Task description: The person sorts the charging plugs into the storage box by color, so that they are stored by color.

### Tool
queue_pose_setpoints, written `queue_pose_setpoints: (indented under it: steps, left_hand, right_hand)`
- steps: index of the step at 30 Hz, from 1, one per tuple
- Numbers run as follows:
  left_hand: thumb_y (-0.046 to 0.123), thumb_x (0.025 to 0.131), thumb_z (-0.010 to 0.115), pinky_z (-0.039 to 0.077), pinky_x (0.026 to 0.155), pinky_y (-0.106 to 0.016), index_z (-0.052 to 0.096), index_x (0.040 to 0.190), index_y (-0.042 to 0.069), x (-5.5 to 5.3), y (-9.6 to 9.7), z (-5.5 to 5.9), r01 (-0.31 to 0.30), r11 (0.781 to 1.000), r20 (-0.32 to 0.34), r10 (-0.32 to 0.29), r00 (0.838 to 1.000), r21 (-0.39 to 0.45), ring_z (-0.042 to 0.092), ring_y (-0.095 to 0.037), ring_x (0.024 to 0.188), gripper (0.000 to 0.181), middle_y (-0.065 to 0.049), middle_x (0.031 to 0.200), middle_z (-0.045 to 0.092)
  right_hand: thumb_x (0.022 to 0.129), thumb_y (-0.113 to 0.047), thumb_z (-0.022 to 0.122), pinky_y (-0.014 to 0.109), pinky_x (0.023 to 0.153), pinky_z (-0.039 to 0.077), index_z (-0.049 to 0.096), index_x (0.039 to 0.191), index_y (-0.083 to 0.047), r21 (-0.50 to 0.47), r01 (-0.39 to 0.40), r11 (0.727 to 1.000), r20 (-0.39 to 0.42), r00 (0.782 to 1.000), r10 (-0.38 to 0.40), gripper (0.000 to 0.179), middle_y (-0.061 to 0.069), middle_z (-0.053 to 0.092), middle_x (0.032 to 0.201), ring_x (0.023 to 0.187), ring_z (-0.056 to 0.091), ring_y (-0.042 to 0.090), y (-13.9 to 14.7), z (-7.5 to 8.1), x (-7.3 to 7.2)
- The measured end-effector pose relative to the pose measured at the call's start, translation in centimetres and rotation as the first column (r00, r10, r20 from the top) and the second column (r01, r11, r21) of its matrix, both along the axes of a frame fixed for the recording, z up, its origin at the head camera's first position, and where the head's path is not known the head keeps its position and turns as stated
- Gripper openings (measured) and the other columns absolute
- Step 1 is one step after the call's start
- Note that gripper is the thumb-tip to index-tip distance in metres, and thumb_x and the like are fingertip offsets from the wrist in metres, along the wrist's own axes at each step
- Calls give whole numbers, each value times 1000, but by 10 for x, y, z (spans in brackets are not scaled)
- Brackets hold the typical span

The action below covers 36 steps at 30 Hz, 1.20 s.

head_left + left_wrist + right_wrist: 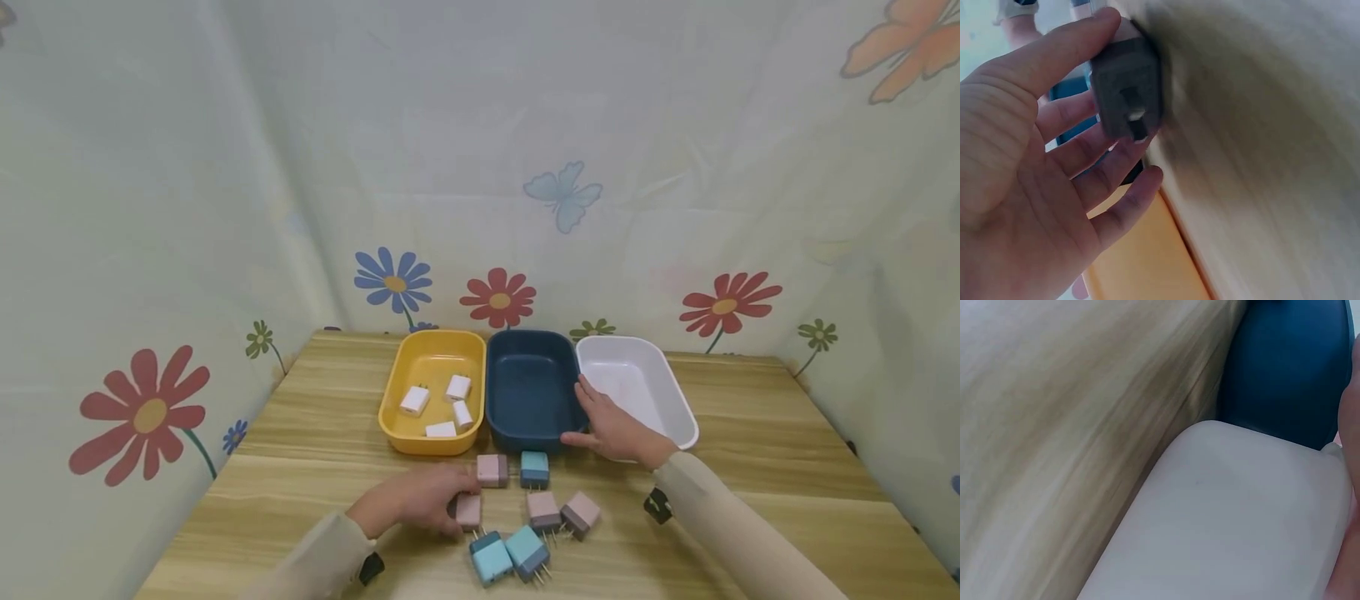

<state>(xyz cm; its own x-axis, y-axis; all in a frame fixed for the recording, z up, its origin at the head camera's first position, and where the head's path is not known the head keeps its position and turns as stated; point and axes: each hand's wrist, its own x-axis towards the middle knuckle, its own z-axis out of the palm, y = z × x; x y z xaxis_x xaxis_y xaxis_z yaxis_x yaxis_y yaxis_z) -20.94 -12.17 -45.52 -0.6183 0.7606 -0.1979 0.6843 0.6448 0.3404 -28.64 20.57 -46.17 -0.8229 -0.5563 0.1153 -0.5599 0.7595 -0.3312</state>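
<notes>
Picking up a pink adapter [468,512] seems the step in hand: the left hand [416,500] pinches it by thumb and fingers, on the near side of the yellow tray [431,447], where white adapters [415,400] lie. The next move likely calls for lifting it clear of the neighbouring teal adapters [492,560] and carrying it to a tray; which one cannot be told. The left forearm reaches low over the table [277,500], back of the hand upward. The right hand [618,429], grasping nothing, extends its fingers at the adjoining rims of the blue tray [528,383] and white tray [637,387].

No readable text, labels, brands, numbers or signs.
</notes>
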Motion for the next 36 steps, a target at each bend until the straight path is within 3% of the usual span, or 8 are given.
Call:
queue_pose_setpoints:
  steps: [6, 9, 14, 25, 36]
  left_hand:
    - [36, 71, 70, 42, 73, -23, 57, 109, 19, -3, -2, -7, 14, 1000, -28, -14, 1000, 13, 46, -2, 81, 44, 13, 97, 52]
    - [37, 72, 69, 41, 73, -23, 58, 109, 19, -4, -3, -5, 23, 999, -40, -22, 999, 41, 46, -2, 81, 42, 13, 98, 53]
    - [39, 73, 67, 41, 73, -23, 58, 111, 19, -4, -4, 6, -8, 997, -60, 13, 998, 72, 46, -2, 81, 44, 13, 98, 53]
    - [42, 76, 64, 42, 70, -21, 56, 112, 21, -8, 7, 38, -41, 987, -90, 56, 994, 153, 46, -2, 80, 42, 14, 99, 52]
    - [41, 77, 63, 43, 76, -22, 55, 115, 18, -27, 20, 52, -114, 978, -177, 145, 973, 175, 46, -6, 87, 45, 9, 106, 53]
  right_hand:
    - [72, -69, 45, 44, 100, 22, 19, 135, 8, 22, 22, 1000, 2, 1000, -22, 103, 22, 10, 142, 127, 19, 34, -1, -1, -2]
    - [75, -65, 47, 44, 99, 22, 19, 135, 8, 19, 27, 999, 5, 1000, -27, 99, 22, 10, 142, 127, 19, 34, -1, -1, -1]
    - [78, -60, 48, 44, 99, 22, 19, 135, 8, 13, 35, 999, 6, 999, -35, 93, 21, 10, 143, 127, 19, 33, -2, -1, -1]
    - [75, -65, 46, 43, 99, 23, 20, 136, 5, 17, 58, 998, 22, 998, -59, 97, 17, 9, 144, 127, 19, 31, -3, -5, -2]
    - [76, -61, 50, 44, 99, 24, 20, 137, 4, 16, 62, 998, 17, 998, -62, 94, 17, 9, 144, 127, 20, 31, -3, -8, -4]
